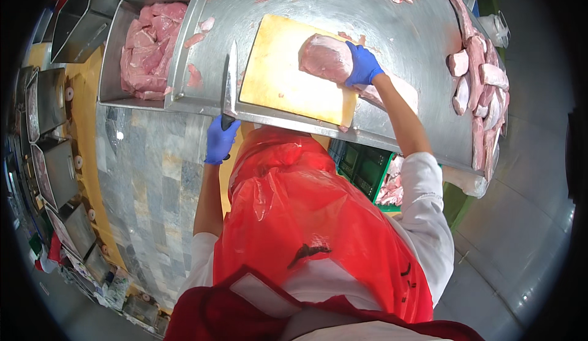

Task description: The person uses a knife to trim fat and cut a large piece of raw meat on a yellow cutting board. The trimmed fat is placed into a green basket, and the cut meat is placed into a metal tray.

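My left hand [220,140], in a blue glove, is closed round the dark handle of a knife [231,77]. The blade points away from me, left of the yellow cutting board [275,47]. On the board lies a thick piece of raw meat [323,58], pale pink with a whitish side. My right hand [365,65], also gloved in blue, grips this piece at its right end. Another long pale piece of meat [401,94] lies under my right wrist, partly hidden by the forearm.
A metal tub [113,74] of meat pieces [153,50] stands at the left of the steel table [294,1]. Long strips and chunks of meat [481,83] line the right edge. Small scraps lie about. Below the table is a green crate [383,178] with trimmings.
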The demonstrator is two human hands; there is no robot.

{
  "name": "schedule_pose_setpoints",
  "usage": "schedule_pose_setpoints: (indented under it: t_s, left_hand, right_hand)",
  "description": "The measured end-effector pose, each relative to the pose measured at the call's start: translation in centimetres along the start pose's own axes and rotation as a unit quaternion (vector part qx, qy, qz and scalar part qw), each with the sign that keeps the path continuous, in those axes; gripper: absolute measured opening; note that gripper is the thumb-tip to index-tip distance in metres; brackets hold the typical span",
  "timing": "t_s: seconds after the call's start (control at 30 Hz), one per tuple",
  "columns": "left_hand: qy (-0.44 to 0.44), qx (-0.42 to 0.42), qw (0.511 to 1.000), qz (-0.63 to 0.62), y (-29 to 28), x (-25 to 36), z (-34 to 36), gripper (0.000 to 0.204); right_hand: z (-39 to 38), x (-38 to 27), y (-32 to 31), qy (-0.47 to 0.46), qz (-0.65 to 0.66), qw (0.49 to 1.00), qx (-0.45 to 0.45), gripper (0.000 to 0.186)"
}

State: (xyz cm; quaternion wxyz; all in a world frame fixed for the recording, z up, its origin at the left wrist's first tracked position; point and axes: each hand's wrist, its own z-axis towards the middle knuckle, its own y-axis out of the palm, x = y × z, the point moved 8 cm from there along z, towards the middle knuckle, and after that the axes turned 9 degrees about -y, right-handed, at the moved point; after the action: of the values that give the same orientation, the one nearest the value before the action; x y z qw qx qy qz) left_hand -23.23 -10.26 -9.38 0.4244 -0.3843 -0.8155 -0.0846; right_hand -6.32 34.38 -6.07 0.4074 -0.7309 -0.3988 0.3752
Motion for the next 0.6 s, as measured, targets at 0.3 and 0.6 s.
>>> schedule_pose_setpoints:
  t_s: [0.3, 0.6]
  left_hand:
    - [-0.003, -0.074, 0.995, -0.072, 5.8, 3.8, 0.3, 0.019]
    - [0.031, -0.011, 0.999, -0.005, 9.8, 4.5, 5.4, 0.026]
  right_hand:
    - [-2.8, -6.6, 1.1, -0.114, 0.047, 0.981, 0.148, 0.103]
    - [-4.6, -8.6, 0.9, -0.154, 0.058, 0.966, 0.199, 0.094]
